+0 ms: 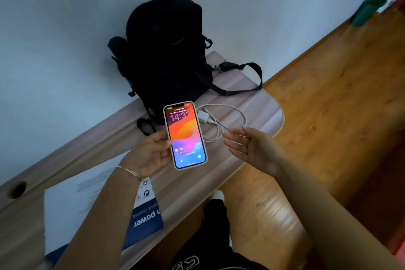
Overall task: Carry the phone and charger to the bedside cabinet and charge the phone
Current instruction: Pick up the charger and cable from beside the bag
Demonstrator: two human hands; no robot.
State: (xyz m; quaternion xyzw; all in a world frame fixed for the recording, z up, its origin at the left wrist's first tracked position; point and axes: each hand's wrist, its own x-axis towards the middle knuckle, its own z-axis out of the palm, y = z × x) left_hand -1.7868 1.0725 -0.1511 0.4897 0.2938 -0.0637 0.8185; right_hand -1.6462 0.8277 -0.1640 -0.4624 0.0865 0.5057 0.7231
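My left hand (151, 151) grips a phone (185, 135) by its left edge and holds it above the desk, its lit screen facing me with an orange and purple wallpaper. A white charger plug (202, 115) with its coiled white cable (228, 120) lies on the desk just behind the phone. To the right of the phone my right hand (252, 147) hovers with straight fingers, fingertips close to the cable loop. It holds nothing.
A black backpack (164, 55) stands against the wall on the pale wooden desk (258, 98), one strap trailing to the right. A white and blue leaflet (87, 199) lies under my left forearm. Wooden floor (328, 105) spreads to the right; a green object (368, 9) stands far off.
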